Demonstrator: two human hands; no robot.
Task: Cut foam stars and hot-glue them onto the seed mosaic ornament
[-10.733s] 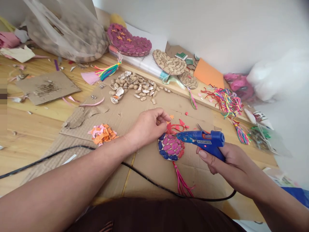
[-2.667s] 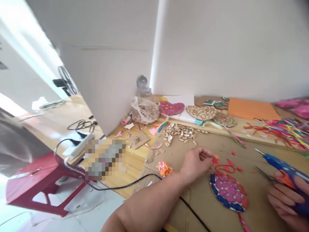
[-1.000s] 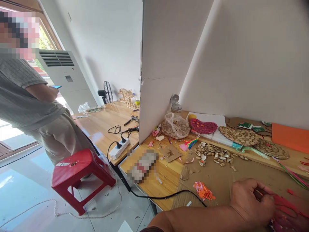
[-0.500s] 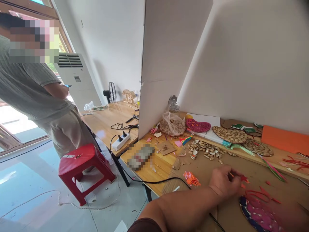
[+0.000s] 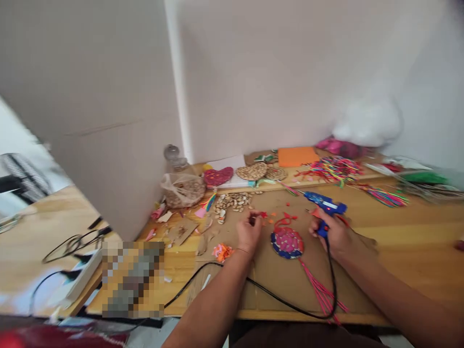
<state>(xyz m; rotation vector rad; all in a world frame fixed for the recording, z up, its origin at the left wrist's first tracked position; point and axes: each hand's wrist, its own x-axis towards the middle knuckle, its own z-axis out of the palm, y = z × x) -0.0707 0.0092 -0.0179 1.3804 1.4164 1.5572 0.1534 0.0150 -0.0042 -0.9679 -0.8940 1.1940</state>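
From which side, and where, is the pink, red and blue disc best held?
Probably by the blue rim of the disc, pinched from the left, where the left hand is close. The disc lies flat; red cord at its far edge and a pink tassel at its near edge leave that rim free.

The table [image 5: 406,241] is evenly lit by soft, diffuse light. Glare is cast on the side table [image 5: 54,212] at eight o'clock, where a patch is pixelated. The fan [image 5: 27,176] at nine and the white bag [image 5: 369,121] towards three are blurred. A red light is shown on the glue gun [image 5: 324,204].
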